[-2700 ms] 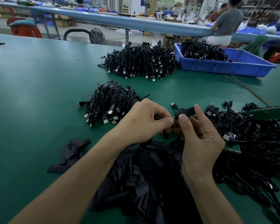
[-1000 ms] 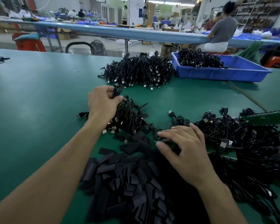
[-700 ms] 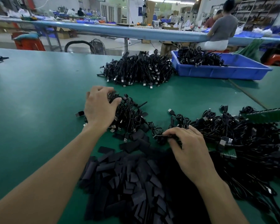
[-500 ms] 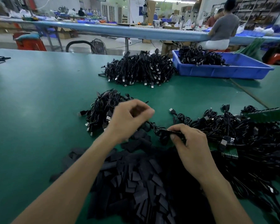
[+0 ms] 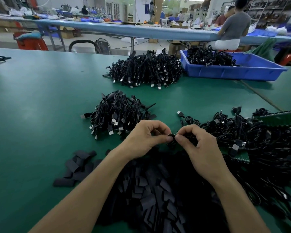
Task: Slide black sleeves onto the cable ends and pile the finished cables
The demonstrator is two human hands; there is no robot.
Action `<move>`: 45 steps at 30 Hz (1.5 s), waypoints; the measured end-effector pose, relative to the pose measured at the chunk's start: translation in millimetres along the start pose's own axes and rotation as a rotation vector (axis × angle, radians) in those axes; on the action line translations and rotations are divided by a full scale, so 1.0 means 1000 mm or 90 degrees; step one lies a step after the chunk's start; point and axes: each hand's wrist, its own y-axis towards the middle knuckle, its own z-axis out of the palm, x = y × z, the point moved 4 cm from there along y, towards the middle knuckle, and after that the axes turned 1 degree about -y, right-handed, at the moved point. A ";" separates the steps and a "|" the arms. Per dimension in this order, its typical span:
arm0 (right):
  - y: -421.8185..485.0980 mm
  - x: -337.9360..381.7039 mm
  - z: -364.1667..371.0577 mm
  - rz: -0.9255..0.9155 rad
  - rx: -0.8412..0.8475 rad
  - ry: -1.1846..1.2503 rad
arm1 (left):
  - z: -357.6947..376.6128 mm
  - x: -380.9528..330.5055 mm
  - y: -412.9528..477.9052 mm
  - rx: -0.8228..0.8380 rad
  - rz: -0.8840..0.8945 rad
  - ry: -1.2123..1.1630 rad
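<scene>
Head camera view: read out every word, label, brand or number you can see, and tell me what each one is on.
No text can be read anywhere.
Cardboard boxes under the far bench: any print is too blurred.
Blue bin: no label shows.
Cable plugs and black sleeves: no marking shows.

Legible text: none.
The cable plugs [image 5: 112, 122], black sleeves [image 5: 149, 190] and blue bin [image 5: 225, 73] on the desk [image 5: 40, 98] bore no readable lettering; distant boxes and shelving were too blurred to read.
</scene>
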 end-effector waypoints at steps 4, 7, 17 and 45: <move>0.002 0.000 0.003 -0.012 0.038 -0.058 | 0.003 0.002 -0.002 0.016 0.003 -0.008; 0.004 -0.002 0.004 -0.009 0.052 -0.083 | 0.004 0.003 -0.003 0.022 0.005 -0.013; 0.010 -0.006 0.007 0.001 0.077 -0.086 | 0.006 0.014 -0.003 0.065 -0.052 -0.109; 0.038 -0.006 0.001 -0.050 0.154 -0.003 | -0.015 -0.017 0.005 -0.221 0.047 -0.285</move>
